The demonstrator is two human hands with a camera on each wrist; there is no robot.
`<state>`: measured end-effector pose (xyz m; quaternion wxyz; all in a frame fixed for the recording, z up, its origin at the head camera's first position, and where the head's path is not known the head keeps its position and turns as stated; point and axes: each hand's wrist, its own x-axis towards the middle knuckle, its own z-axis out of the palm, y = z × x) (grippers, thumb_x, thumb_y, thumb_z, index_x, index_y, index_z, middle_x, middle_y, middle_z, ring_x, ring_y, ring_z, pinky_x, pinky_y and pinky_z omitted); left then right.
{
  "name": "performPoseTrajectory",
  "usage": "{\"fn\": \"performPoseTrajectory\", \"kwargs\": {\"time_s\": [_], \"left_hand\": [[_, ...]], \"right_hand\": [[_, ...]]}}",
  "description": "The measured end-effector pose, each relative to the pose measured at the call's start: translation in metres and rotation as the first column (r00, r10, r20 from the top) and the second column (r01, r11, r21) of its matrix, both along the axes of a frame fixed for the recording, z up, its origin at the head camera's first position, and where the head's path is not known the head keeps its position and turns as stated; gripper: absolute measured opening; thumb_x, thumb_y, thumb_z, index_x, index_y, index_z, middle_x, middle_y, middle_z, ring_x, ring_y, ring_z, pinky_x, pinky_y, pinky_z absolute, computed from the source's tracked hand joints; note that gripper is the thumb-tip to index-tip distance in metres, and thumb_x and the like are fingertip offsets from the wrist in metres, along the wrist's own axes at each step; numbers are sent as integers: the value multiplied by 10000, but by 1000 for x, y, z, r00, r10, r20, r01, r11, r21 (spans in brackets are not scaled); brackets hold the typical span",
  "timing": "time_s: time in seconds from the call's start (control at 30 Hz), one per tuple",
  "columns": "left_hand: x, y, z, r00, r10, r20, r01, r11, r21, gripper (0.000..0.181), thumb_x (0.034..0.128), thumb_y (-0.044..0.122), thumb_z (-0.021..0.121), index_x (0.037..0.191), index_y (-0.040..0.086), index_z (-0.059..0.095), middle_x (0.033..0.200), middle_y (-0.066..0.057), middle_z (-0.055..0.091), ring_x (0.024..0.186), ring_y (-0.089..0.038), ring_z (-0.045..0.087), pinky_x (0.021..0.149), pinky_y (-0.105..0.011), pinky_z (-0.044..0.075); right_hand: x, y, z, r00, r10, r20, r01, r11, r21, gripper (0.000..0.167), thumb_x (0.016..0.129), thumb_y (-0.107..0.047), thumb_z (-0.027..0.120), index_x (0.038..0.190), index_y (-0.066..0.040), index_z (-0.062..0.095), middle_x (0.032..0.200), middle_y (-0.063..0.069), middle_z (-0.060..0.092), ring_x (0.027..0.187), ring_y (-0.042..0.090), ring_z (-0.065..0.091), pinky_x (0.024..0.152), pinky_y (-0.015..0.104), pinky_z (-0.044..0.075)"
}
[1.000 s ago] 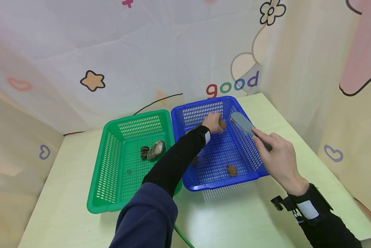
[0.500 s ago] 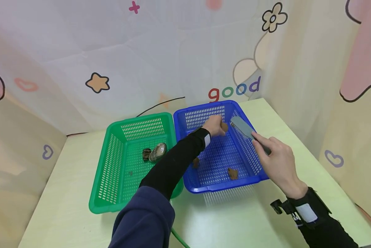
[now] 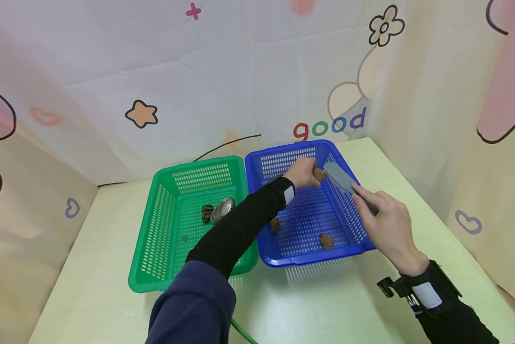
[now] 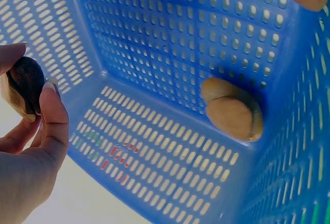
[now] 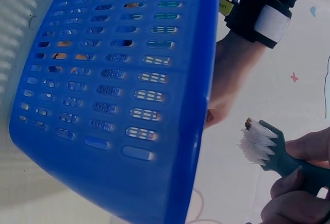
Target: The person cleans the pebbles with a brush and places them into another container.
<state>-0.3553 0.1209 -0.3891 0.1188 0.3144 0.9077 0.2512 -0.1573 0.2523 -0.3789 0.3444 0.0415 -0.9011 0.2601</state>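
Over the back right of the blue basket (image 3: pixel 271 263), my left hand (image 3: pixel 302 173) pinches a brown stone (image 3: pixel 319 175) between thumb and fingers. In the left wrist view this stone (image 4: pixel 27 87) shows a dark, wet-looking face and a paler tan side. My right hand (image 3: pixel 386 222) grips a scrubbing brush (image 3: pixel 338 176) with a grey-green handle beside the basket's right rim. White bristles (image 5: pixel 258 144) with a dark smudge at one corner show in the right wrist view. The brush head is right beside the held stone; whether they touch I cannot tell.
Brown stones (image 3: pixel 326 241) lie in the blue basket, two of them against each other (image 4: pixel 232 116) in a corner. To the left, a green basket (image 3: pixel 142 286) holds glossy dark stones (image 3: pixel 223 209). A green cord (image 3: pixel 242 330) lies near the table's front.
My left hand has moved slightly right with the stone, bringing it closer to the brush head. The right hand has kept its grip nearly still. The head view has shifted a little.
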Motion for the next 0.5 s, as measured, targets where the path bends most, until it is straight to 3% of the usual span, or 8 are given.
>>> {"fn": "performPoseTrajectory", "kwargs": {"time_s": [0.5], "left_hand": [[14, -10, 14, 999, -39, -32, 41, 998, 43, 343, 820, 118, 752, 1097, 23, 573, 1024, -106, 627, 837, -171, 544, 660, -186, 432]], "right_hand": [[-2, -1, -3, 1000, -3, 0, 3, 1000, -4, 299, 881, -64, 669, 1177, -22, 687, 555, 20, 385, 481, 53, 268, 443, 210, 208]]}}
